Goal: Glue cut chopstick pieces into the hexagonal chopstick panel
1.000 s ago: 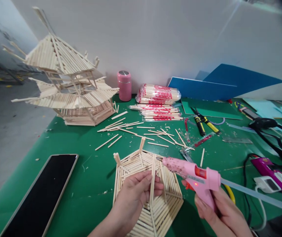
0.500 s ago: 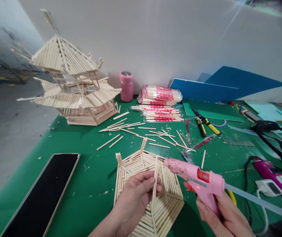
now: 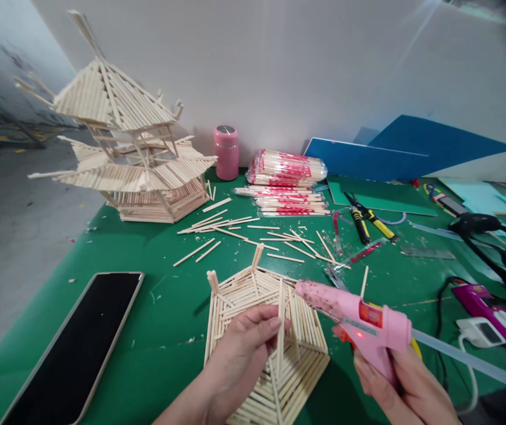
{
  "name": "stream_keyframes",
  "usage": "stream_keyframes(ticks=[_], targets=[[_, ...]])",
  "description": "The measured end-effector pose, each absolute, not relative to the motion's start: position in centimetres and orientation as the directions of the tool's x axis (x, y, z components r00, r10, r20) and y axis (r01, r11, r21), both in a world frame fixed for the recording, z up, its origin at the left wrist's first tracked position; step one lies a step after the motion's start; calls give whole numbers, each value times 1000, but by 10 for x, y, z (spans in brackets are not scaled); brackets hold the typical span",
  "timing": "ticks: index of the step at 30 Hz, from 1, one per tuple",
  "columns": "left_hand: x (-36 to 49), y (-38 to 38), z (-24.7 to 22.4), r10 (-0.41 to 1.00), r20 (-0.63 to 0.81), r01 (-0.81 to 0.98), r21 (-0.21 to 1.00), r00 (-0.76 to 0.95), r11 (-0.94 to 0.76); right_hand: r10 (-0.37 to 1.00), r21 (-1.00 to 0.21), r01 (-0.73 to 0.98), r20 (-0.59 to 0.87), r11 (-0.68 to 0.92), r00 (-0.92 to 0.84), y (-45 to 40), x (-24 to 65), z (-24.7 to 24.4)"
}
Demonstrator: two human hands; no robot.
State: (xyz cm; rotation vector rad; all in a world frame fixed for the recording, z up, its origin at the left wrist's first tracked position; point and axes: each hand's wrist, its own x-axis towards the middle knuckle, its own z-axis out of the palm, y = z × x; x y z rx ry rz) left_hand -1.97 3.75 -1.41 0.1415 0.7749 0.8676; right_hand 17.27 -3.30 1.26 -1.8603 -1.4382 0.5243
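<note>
Pinched upright between the thumb and fingers of my left hand (image 3: 246,348) is a wooden stick (image 3: 281,330). That hand is over a many-sided panel of glued sticks (image 3: 310,378), which has short upright stick posts at its far corners. My right hand (image 3: 401,383) is wrapped round the handle of a pink hot glue gun (image 3: 363,316). The gun's nozzle points left, close to the top of the held stick; I cannot tell whether they touch. A clear glue stick (image 3: 465,357) runs out of the gun's back.
A pagoda model of sticks (image 3: 133,177) stands at the back left, near a pink flask (image 3: 226,153). Bagged chopsticks (image 3: 286,168), loose sticks (image 3: 217,223) and pliers (image 3: 370,221) lie beyond the panel. A phone (image 3: 76,348) lies left, a purple power strip (image 3: 492,310) right.
The glue gun has shifted slightly right and down. The stick in my left hand has tilted a little, its lower end moving right. My left hand has barely moved.
</note>
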Motion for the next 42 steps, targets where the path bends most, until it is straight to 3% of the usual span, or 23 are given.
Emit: stream_keyframes(ticks=[6,15,22,34,42], targets=[[-19,38,-11,724,-567,-627,412,392,662,983,-750,652,17,-109,183,-36,182,15],[-19,40,-14,747,-529,-645,415,403,642,990,-695,718,82,-24,113,-41,183,13],[-21,41,-15,751,-517,-650,412,411,639,998,-723,690,66,31,24,-37,186,17],[-19,41,-16,756,-533,-663,414,380,624,995,-762,647,55,-11,82,-32,178,19],[-19,41,-13,739,-573,-657,410,355,633,957,-811,575,72,-107,281,-28,162,17]])
